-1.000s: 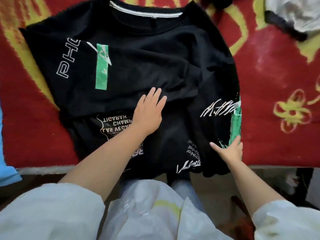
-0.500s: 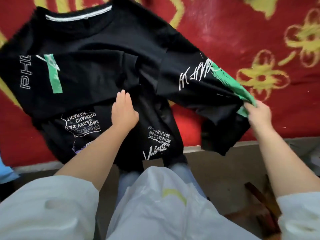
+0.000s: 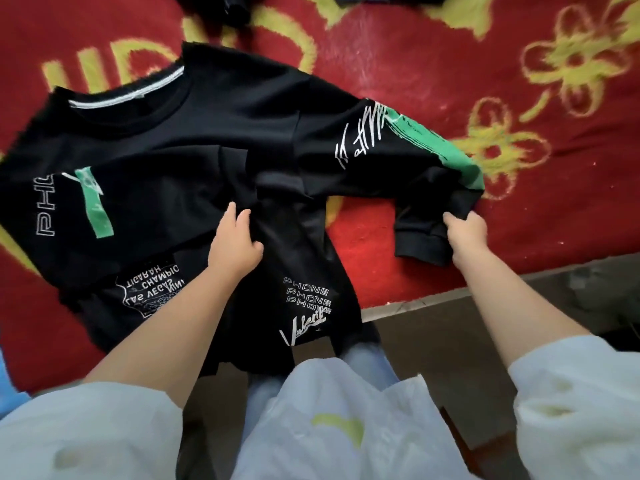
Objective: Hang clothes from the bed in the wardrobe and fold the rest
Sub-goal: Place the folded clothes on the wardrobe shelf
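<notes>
A: Starting at the left, why is the black sweatshirt [image 3: 194,140] lying spread on the red bedcover [image 3: 450,64], with its printed sleeve [image 3: 69,202] folded across the chest, out beyond the left hand [image 3: 233,244]?

B: I'd say that side is being treated as done; it is lying flat so the body keeps its shape for folding.

A: And the left hand itself?

B: It is pressing down on the middle of the body, fingers mostly straight and slightly spread, thumb out. It looks to be pinning the cloth so nothing slides.

A: Further right?

B: The right hand [image 3: 465,233] is gripping the other sleeve [image 3: 398,157] near its cuff [image 3: 420,242], fingers curled into the fabric, holding it stretched away from the body, probably ready to be laid across.

A: Beyond both hands?

B: More dark clothing [image 3: 235,8] is waiting at the far edge.
</notes>
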Available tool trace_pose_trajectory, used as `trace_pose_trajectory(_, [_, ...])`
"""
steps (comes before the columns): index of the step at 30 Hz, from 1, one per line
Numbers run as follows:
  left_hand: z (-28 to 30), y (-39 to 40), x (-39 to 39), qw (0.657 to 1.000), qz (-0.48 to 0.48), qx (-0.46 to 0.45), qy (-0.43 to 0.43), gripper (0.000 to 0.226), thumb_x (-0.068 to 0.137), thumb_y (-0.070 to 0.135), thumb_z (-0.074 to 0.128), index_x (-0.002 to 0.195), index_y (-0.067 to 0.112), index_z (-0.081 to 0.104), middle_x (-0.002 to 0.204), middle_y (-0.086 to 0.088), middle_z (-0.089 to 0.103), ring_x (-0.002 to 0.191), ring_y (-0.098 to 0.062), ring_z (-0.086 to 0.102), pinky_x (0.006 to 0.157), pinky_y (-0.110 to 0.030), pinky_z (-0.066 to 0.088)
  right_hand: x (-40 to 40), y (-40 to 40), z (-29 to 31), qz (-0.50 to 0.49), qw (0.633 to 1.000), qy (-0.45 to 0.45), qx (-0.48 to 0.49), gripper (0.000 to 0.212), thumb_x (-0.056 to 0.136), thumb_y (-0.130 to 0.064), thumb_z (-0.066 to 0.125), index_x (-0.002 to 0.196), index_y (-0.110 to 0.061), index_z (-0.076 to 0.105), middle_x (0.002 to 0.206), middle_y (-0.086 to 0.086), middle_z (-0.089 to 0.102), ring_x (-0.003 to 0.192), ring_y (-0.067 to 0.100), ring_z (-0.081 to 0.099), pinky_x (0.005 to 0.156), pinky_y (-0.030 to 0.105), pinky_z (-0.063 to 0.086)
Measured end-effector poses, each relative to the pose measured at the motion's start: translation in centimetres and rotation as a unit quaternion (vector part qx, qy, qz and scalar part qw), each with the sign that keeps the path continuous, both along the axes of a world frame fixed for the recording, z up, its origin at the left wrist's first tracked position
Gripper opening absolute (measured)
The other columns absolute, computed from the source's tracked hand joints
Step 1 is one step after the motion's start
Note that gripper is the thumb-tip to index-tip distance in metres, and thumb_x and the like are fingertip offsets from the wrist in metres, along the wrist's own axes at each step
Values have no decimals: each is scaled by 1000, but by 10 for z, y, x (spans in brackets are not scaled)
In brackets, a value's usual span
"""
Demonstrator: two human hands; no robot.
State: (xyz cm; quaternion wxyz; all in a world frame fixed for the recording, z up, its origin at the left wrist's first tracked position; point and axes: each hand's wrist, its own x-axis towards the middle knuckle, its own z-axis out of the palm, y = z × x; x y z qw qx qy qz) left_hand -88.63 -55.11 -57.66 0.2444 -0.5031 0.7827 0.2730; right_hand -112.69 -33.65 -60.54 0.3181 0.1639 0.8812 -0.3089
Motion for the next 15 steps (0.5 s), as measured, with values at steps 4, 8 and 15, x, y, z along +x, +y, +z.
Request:
trace_pose_trajectory(4, [10, -26, 12, 960, 242, -78, 116, 56, 89, 11, 48, 142, 8, 29, 148, -10, 29, 131, -23, 37, 104, -32, 30, -4, -32, 45, -145, 960, 56, -232, 26, 88, 1, 48, 111, -10, 53, 88, -3, 63, 78, 9, 59, 81, 27, 49])
trace_pose_trajectory(8, [21, -51, 47, 878, 439, -62, 182, 50, 90, 7, 46, 138, 7, 35, 138, -10, 42, 119, -22, 49, 99, -28, 35, 4, -89, 100, -158, 886, 7, -435, 19, 87, 0, 44, 95, -11, 57, 70, -7, 71, 72, 10, 67, 71, 25, 53])
trace_pose_trajectory(15, [45, -84, 173, 896, 394, -75, 190, 34, 88, 0, 46, 122, 1, 50, 116, -16, 59, 94, -24, 56, 85, -25, 39, 160, -237, 151, 152, 821, -181, -519, 28, 72, -17, 56, 100, -17, 55, 92, -5, 66, 88, 11, 61, 86, 28, 48])
